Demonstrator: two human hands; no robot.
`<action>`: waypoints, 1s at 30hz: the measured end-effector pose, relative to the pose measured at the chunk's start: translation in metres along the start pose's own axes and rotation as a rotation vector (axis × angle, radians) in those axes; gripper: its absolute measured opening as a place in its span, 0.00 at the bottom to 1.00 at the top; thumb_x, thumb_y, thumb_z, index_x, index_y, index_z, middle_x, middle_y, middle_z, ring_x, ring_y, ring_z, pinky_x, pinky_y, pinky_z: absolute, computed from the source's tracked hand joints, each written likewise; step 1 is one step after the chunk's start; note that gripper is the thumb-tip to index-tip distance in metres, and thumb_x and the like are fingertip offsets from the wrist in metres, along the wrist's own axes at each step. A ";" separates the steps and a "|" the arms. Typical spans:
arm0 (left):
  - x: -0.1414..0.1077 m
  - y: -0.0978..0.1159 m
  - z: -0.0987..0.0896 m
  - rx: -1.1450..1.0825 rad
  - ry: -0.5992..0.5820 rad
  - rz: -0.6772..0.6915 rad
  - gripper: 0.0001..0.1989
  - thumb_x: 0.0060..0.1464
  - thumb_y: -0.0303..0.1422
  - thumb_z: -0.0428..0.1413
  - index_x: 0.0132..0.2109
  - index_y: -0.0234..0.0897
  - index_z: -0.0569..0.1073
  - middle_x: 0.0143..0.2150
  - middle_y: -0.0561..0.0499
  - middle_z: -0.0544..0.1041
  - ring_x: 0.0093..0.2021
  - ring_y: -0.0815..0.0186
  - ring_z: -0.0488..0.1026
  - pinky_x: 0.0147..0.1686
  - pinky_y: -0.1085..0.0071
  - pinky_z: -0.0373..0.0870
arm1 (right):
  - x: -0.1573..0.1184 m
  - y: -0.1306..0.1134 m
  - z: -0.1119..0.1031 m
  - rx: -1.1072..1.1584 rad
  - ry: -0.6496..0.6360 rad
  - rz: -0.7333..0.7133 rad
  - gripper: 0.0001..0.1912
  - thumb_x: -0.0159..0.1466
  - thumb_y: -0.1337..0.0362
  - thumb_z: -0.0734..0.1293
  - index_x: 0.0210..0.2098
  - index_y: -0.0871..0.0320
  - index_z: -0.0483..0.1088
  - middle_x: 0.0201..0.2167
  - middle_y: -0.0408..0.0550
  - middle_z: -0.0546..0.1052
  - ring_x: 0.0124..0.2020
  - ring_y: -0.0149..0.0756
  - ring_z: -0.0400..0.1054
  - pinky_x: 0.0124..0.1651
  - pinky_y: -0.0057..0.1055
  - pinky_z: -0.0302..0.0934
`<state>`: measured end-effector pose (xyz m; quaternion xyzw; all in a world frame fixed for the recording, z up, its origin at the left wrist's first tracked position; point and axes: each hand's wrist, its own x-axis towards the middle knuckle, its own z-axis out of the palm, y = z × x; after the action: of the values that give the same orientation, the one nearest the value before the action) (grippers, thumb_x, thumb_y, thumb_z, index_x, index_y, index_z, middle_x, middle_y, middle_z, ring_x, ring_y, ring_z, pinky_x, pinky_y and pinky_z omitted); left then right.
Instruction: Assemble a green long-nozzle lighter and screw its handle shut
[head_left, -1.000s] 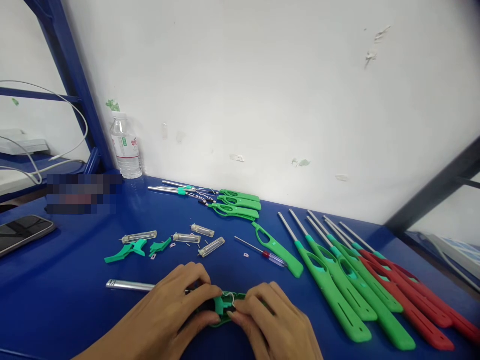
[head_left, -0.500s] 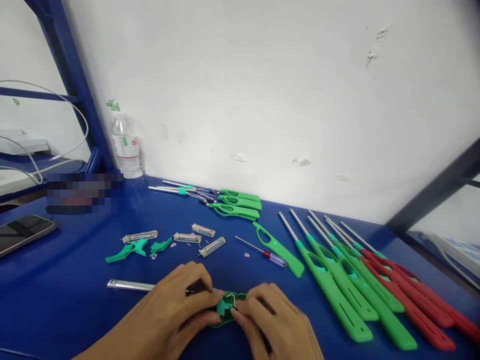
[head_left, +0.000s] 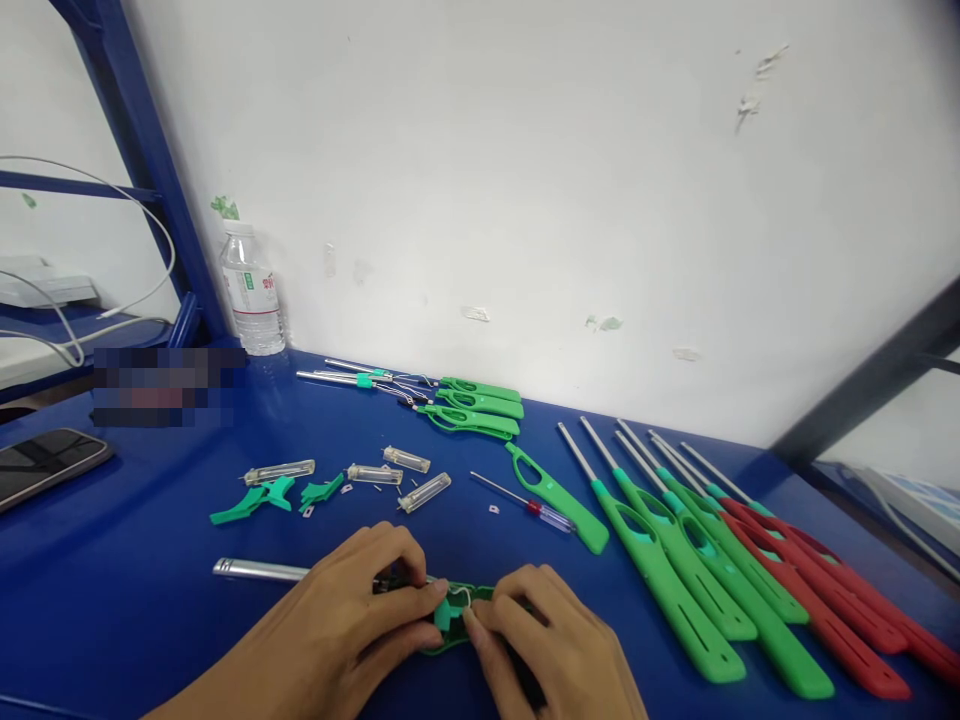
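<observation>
At the front of the table, both hands work over an open green lighter casing (head_left: pixel 452 648). A metal lighter tube (head_left: pixel 259 570) sticks out to the left from under my left hand (head_left: pixel 367 610). Its thumb and index finger are closed on a teal trigger piece (head_left: pixel 444 615) seated in the casing. My right hand (head_left: pixel 551 635) is pinched at the casing's other side, at the end of a thin white wire (head_left: pixel 463 592) that curves up beside the trigger piece. My right palm and fingers hide the casing's right end.
Behind the hands lie clear fuel tanks (head_left: pixel 375 475), teal triggers (head_left: pixel 259 498), a screwdriver (head_left: pixel 532 508) and a green casing half (head_left: pixel 562 500). Unassembled lighters (head_left: pixel 472 420) rest by the wall. Several green lighters (head_left: pixel 667 590) and red lighters (head_left: pixel 832 610) lie right. A bottle (head_left: pixel 253 290) and phone (head_left: pixel 52 465) stand left.
The right thumb has shifted very slightly up against the wire and trigger piece. Otherwise the hands and the things on the table stay where they were.
</observation>
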<state>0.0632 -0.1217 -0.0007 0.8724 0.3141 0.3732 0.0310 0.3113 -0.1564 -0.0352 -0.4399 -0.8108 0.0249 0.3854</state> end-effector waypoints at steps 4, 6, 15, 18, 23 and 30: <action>-0.002 -0.001 0.002 0.005 -0.021 0.005 0.23 0.88 0.45 0.47 0.47 0.48 0.83 0.44 0.56 0.81 0.40 0.71 0.83 0.41 0.78 0.79 | 0.002 -0.001 -0.001 -0.027 -0.012 -0.014 0.12 0.82 0.70 0.65 0.42 0.50 0.73 0.38 0.39 0.78 0.34 0.34 0.73 0.39 0.33 0.66; -0.002 -0.001 0.002 0.003 -0.027 0.009 0.22 0.88 0.44 0.46 0.48 0.48 0.82 0.43 0.56 0.80 0.39 0.71 0.83 0.41 0.77 0.79 | 0.003 -0.002 -0.002 -0.031 -0.011 -0.019 0.12 0.81 0.70 0.65 0.42 0.50 0.74 0.38 0.39 0.78 0.34 0.34 0.73 0.37 0.33 0.65; -0.003 -0.001 0.001 -0.004 -0.038 -0.010 0.18 0.88 0.43 0.48 0.53 0.51 0.82 0.46 0.55 0.79 0.43 0.71 0.82 0.45 0.78 0.79 | 0.003 0.000 -0.001 -0.051 0.003 -0.038 0.12 0.80 0.71 0.66 0.40 0.50 0.72 0.38 0.39 0.79 0.34 0.33 0.74 0.37 0.32 0.64; -0.008 0.001 0.001 -0.023 -0.062 -0.030 0.14 0.86 0.37 0.51 0.54 0.51 0.82 0.49 0.55 0.79 0.45 0.70 0.81 0.47 0.78 0.78 | 0.003 -0.001 -0.001 -0.053 0.003 -0.037 0.11 0.79 0.71 0.66 0.40 0.50 0.73 0.37 0.39 0.78 0.34 0.33 0.74 0.36 0.31 0.65; -0.004 0.010 -0.007 -0.012 -0.118 -0.072 0.17 0.77 0.24 0.52 0.53 0.50 0.82 0.50 0.54 0.81 0.49 0.69 0.83 0.54 0.78 0.80 | 0.003 -0.002 -0.002 -0.050 -0.002 -0.029 0.11 0.80 0.71 0.67 0.40 0.50 0.72 0.37 0.39 0.78 0.33 0.32 0.73 0.38 0.31 0.67; 0.002 0.014 -0.013 0.120 -0.105 0.060 0.18 0.73 0.21 0.51 0.54 0.46 0.81 0.49 0.53 0.84 0.49 0.68 0.84 0.55 0.77 0.82 | 0.003 0.000 0.000 -0.045 -0.001 -0.028 0.11 0.78 0.71 0.67 0.40 0.50 0.73 0.37 0.39 0.78 0.34 0.33 0.73 0.37 0.32 0.66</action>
<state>0.0628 -0.1343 0.0136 0.9000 0.3076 0.3083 -0.0161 0.3105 -0.1544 -0.0337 -0.4371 -0.8172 0.0015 0.3756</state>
